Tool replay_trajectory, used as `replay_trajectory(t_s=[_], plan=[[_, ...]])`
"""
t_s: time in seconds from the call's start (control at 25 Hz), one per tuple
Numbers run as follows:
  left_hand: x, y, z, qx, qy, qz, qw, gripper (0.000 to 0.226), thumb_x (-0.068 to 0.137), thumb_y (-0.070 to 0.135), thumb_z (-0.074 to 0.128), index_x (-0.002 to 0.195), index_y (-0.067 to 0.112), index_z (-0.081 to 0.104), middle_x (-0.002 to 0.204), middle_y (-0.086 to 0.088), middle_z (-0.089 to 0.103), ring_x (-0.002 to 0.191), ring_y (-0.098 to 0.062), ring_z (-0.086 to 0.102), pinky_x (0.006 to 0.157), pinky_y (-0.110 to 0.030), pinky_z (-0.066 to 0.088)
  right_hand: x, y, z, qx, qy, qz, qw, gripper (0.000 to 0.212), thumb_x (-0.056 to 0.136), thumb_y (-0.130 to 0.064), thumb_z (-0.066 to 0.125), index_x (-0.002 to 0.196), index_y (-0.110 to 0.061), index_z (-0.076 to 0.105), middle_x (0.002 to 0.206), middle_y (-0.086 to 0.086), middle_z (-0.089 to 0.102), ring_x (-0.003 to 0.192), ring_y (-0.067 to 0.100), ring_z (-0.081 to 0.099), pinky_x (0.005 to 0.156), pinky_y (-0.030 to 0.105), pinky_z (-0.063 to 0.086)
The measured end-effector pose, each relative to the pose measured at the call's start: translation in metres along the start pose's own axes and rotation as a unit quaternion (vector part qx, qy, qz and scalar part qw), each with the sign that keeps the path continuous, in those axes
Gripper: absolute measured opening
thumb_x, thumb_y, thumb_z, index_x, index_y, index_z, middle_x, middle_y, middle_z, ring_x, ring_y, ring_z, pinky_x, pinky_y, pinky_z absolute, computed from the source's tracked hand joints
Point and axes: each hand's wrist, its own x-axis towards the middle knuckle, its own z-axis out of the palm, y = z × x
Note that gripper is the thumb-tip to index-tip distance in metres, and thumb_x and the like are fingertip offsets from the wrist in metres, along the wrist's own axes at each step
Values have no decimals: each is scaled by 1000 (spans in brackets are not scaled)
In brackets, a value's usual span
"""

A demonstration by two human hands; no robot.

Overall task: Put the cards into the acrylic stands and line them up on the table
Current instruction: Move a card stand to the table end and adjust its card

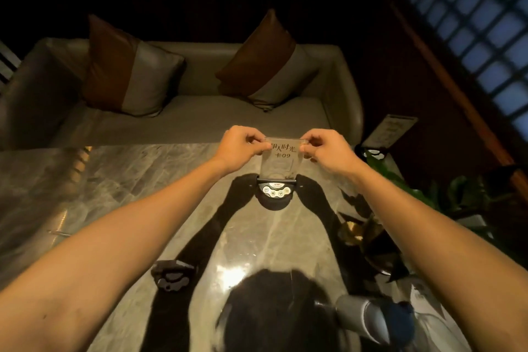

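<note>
A clear acrylic stand (278, 164) stands upright on a black base (273, 194) with small round buttons, near the far edge of the marble table (128, 180). It carries dark characters and "09". My left hand (243, 146) pinches its top left corner, and my right hand (325, 148) pinches the top right corner. Whether a separate card sits inside the acrylic is hard to tell. Another stand with a printed card (391, 130) leans at the far right, off the table's corner.
A small black object (173, 276) lies on the table near me. Green plant leaves (400, 186) crowd the right edge. A grey and blue device (377, 320) sits at the bottom right. A beige sofa (200, 120) with two cushions faces the table.
</note>
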Motion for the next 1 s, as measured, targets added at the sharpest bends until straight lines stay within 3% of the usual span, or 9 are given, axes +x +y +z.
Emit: replay_trajectory(t_s=[0.12,0.36,0.56,0.72,0.84,1.0], plan=[[31,23,35,-9,-8,16,1000,9,86,20,78,82,27,77,83,7,76,83,-11,73,76,-29,61,12,25,-41,6,12,15,1000,8,97,-21,64,96,-23,71,99,-7,75,100,14,69,82,35,62],[99,50,106,-9,4,31,999,11,85,24,79,95,18,81,88,5,78,86,-8,72,78,-27,59,50,77,-111,-85,13,-6,996,10,99,-23,61,104,-19,70,106,-1,71,103,18,66,88,36,59],[145,53,150,1,5,17,1000,16,83,28,81,95,17,81,87,2,77,86,-14,72,81,-34,59,84,115,-148,-174,-9,-30,984,18,100,-23,59,115,-19,69,112,1,71,105,19,66,86,37,57],[174,50,179,-19,13,2,1000,16,82,27,82,93,16,81,85,1,77,84,-18,73,80,-38,60,108,143,-162,-191,-21,-29,981,20,100,-23,58,117,-19,68,115,-1,70,108,16,62,83,30,51],[190,45,195,-10,7,-1,1000,15,81,27,82,92,16,81,83,2,77,82,-15,72,75,-32,58,124,161,-167,-201,-21,-28,979,20,100,-23,58,116,-18,69,112,1,70,103,18,64,85,35,55],[202,41,210,19,11,5,1000,15,82,25,82,94,15,81,82,5,74,74,-3,63,64,-12,46,138,184,-166,-232,-29,-44,971,19,98,-23,61,114,-18,70,107,2,73,102,19,66,98,48,53]])
